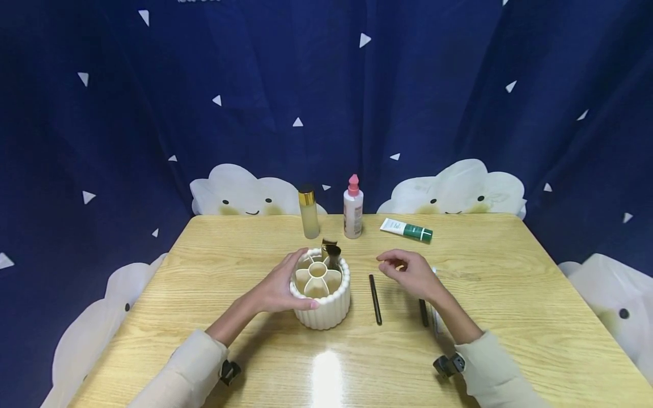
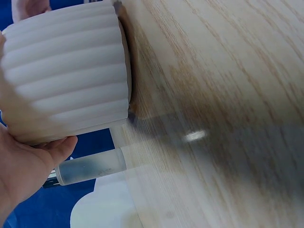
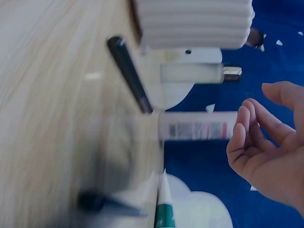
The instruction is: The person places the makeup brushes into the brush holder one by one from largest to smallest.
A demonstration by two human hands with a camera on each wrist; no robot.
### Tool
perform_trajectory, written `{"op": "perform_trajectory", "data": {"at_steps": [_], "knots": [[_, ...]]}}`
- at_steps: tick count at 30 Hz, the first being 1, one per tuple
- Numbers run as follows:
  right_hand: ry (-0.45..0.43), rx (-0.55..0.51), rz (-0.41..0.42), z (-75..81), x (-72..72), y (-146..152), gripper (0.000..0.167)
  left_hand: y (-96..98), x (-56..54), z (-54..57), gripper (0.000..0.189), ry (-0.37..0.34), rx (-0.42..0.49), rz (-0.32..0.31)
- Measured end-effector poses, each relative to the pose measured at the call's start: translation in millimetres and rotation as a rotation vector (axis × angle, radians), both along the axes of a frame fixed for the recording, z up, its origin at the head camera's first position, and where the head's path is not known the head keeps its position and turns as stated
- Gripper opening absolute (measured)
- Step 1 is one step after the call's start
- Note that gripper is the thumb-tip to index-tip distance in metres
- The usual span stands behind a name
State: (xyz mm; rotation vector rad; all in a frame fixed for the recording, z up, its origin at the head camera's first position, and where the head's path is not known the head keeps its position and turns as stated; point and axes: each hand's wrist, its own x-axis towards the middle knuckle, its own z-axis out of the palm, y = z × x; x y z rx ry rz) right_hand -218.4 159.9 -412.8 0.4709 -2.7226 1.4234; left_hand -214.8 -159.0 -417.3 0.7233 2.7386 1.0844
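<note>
My left hand (image 1: 279, 288) grips a cream ribbed organizer (image 1: 329, 311) by its side, thumb at the near rim. Divided compartments ring a round middle one in it. A makeup brush (image 1: 333, 258) and a gold-and-black item (image 1: 325, 247) stand in its far part. To the right, my right hand (image 1: 412, 276) hovers above the table with fingers loosely bent, holding nothing. Between the hands lies a slim black stick (image 1: 375, 299), also seen in the right wrist view. Below the right hand lie a second black stick (image 1: 423, 313) and a clear slender item (image 1: 435, 320), partly hidden by the forearm.
Behind the organizer stand a frosted bottle (image 1: 309, 221) with a gold collar and a white bottle (image 1: 353, 215) with a pink top. A green-and-white tube (image 1: 406, 230) lies to their right. A dark blue curtain (image 1: 326, 85) hangs along the back edge of the wooden table (image 1: 229, 249).
</note>
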Motion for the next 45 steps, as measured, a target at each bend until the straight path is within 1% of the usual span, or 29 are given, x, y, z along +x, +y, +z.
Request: {"op": "perform_trajectory", "data": {"at_steps": [4,8,11,15,21,25,32,36,39,40,42,45], "knots": [[-0.028,0.063,-0.032,-6.8,-3.4,10.5,0.023,-1.4,0.2,1.4,0.119,-0.003,0.005,0.0],[-0.112,0.108,-0.035,-16.1,-9.9,13.4,0.031,-2.1,0.1,0.9,0.119,-0.004,0.004,-0.001],[-0.174,0.135,-0.046,-23.1,-14.3,10.9,0.031,-1.7,-0.2,-0.3,0.119,-0.004,0.005,-0.001],[-0.212,0.172,-0.065,-28.9,-17.8,2.1,0.028,-1.2,-0.4,-1.5,0.119,-0.006,0.009,-0.001],[-0.212,0.226,-0.089,-36.5,-19.2,-13.1,0.018,-0.9,-0.2,-2.0,0.119,-0.006,0.007,0.0],[-0.198,0.268,-0.104,-41.0,-20.2,-20.3,0.017,-0.8,0.2,-2.1,0.119,-0.009,0.008,0.003],[-0.214,0.334,-0.149,-42.2,-21.1,-26.3,0.021,-0.4,0.6,-0.9,0.119,-0.011,0.011,0.0],[-0.222,0.367,-0.163,-40.3,-22.4,-28.2,0.031,-0.7,-0.7,-0.9,0.119,-0.007,0.01,0.005],[-0.25,0.383,-0.158,-38.4,-23.2,-29.2,0.036,-0.7,-0.9,-0.9,0.118,-0.002,0.013,0.008],[-0.257,0.386,-0.155,-37.5,-23.3,-29.0,0.035,-0.6,-0.9,-0.9,0.118,-0.002,0.011,0.009],[-0.275,0.358,-0.161,-35.2,-23.0,-27.6,0.028,-0.4,-0.7,-0.7,0.119,-0.003,0.01,0.007],[-0.298,0.276,-0.174,-29.9,-23.1,-24.2,0.016,0.1,-0.1,0.1,0.119,-0.008,0.011,0.006]]}}
